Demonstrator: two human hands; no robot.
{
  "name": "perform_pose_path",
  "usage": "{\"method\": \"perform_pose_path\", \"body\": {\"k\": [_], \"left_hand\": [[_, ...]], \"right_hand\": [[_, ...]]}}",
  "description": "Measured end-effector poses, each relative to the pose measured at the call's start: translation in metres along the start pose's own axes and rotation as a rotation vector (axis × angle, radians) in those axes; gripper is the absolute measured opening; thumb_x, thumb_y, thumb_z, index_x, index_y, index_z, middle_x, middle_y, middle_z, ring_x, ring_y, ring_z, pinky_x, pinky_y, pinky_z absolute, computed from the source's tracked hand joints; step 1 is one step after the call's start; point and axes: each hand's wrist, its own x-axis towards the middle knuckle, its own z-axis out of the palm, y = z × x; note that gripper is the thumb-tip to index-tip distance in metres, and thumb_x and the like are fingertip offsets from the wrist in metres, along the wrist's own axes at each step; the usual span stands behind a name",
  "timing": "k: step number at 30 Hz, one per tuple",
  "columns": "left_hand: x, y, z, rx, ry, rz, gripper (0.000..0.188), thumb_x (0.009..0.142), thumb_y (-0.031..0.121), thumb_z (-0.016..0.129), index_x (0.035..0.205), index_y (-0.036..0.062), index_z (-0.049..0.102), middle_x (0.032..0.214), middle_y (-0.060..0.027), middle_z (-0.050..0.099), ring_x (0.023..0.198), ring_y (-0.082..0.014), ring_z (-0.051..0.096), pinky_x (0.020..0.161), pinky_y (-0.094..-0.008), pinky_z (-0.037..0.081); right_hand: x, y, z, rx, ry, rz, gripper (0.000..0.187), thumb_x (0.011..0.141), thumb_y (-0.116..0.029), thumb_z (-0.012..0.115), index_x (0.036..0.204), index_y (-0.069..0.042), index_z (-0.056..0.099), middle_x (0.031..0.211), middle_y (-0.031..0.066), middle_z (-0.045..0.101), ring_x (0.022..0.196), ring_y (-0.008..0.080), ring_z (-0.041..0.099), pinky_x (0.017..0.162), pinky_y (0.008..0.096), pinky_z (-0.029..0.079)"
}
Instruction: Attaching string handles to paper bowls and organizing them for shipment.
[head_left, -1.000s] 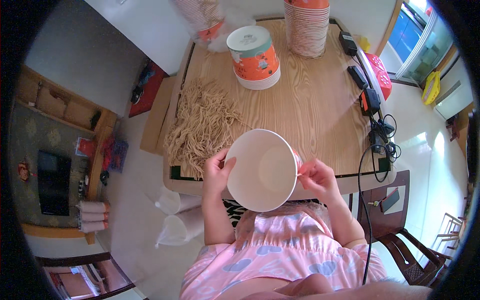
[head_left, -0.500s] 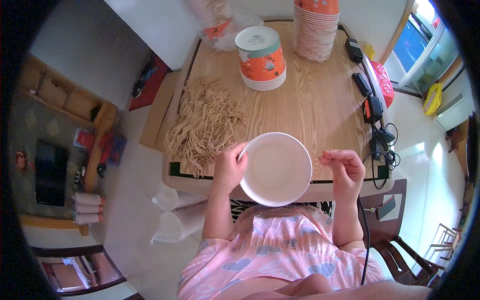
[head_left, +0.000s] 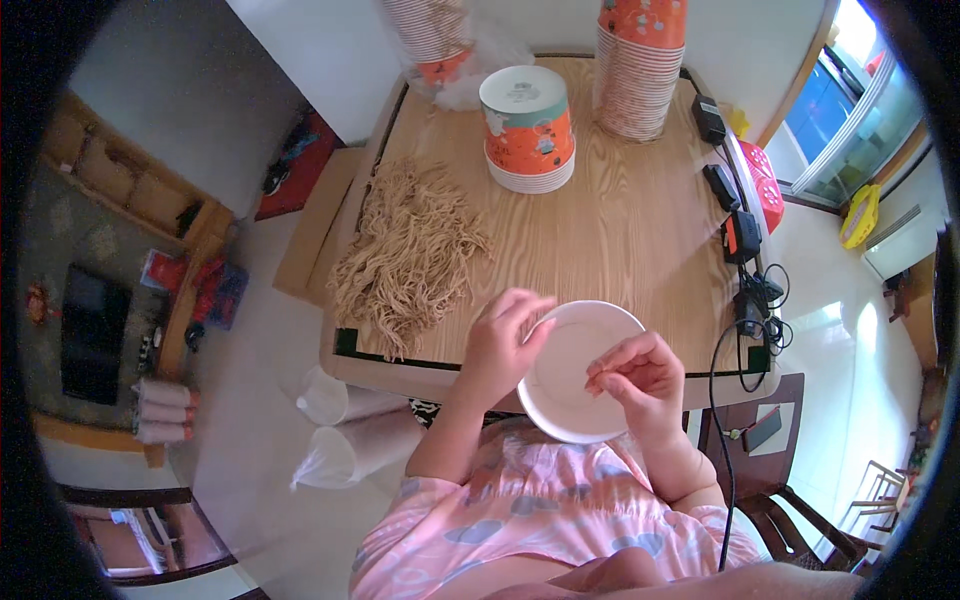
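A white paper bowl (head_left: 570,385) is tipped toward me over the near edge of the wooden table (head_left: 620,230). My left hand (head_left: 500,340) grips its left rim. My right hand (head_left: 640,380) is over the bowl's right side with fingertips pinched together inside the opening; whether it holds something small I cannot tell. A heap of thin tan noodle-like strands (head_left: 410,255) lies on the table's left part, just left of my left hand.
An orange-and-white stack of bowls with a lid (head_left: 527,130) stands mid-table at the back. A tall stack of paper cups (head_left: 640,70) is back right, another stack in plastic (head_left: 430,35) back left. Chargers and cables (head_left: 740,250) lie along the right edge. Bagged cup stacks (head_left: 345,440) lie on the floor.
The bowl has dropped lower toward my lap. My right hand, which was off to the bowl's right, has come in over its opening with pinched fingers. The left hand stays on the rim.
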Motion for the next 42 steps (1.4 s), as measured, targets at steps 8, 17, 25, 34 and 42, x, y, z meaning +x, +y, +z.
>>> {"method": "perform_pose_path", "body": {"k": [8, 17, 25, 34, 42], "left_hand": [[-0.047, 0.01, -0.007, -0.707, -0.348, -0.132, 0.023, 0.09, 0.02, 0.056, 0.078, 0.0005, 0.058, 0.07, -0.0002, 0.049, 0.062, -0.0069, 0.046, 0.056, -0.0212, 0.037], [-0.039, 0.011, 0.0, -1.016, -0.285, -0.336, 0.014, 0.087, 0.012, 0.059, 0.084, -0.0018, 0.063, 0.074, 0.0034, 0.044, 0.062, -0.0042, 0.041, 0.054, -0.0185, 0.033], [-0.027, 0.011, -0.03, -1.016, 0.099, -0.09, 0.014, 0.078, -0.005, 0.06, 0.089, -0.0027, 0.068, 0.072, 0.0005, 0.05, 0.064, -0.0064, 0.045, 0.056, -0.0194, 0.035], [-0.033, 0.032, -0.001, -0.314, -0.008, 0.16, 0.023, 0.077, 0.003, 0.066, 0.098, 0.009, 0.069, 0.072, -0.0012, 0.047, 0.063, -0.011, 0.047, 0.056, -0.0234, 0.039], [-0.038, 0.018, 0.013, -0.39, 0.02, 0.079, 0.023, 0.076, 0.003, 0.068, 0.098, 0.0088, 0.069, 0.071, -0.0005, 0.046, 0.063, -0.0097, 0.046, 0.056, -0.0223, 0.038]], "right_hand": [[0.004, 0.001, 0.017, -0.903, -0.079, -0.52, 0.021, 0.067, 0.007, 0.068, 0.083, -0.004, 0.059, 0.079, 0.0075, 0.061, 0.07, 0.0224, 0.058, 0.062, 0.0302, 0.048], [-0.001, 0.006, 0.018, -1.012, -0.12, -0.602, 0.023, 0.064, 0.007, 0.071, 0.079, -0.004, 0.059, 0.075, 0.0039, 0.062, 0.068, 0.0217, 0.055, 0.061, 0.0314, 0.046], [-0.002, 0.017, 0.002, -1.114, -0.212, -0.281, 0.022, 0.069, 0.003, 0.067, 0.086, -0.005, 0.055, 0.078, 0.0059, 0.061, 0.074, 0.0255, 0.057, 0.065, 0.0345, 0.046], [0.002, 0.002, 0.009, -0.455, -0.157, -0.142, 0.05, 0.077, 0.007, 0.061, 0.121, -0.003, 0.041, 0.114, 0.0105, 0.051, 0.11, 0.0185, 0.05, 0.096, 0.0318, 0.039], [0.005, 0.008, 0.012, -0.305, -0.119, 0.064, 0.043, 0.084, 0.0, 0.059, 0.121, -0.004, 0.038, 0.104, 0.0071, 0.053, 0.099, 0.0125, 0.053, 0.084, 0.0243, 0.043]]}}
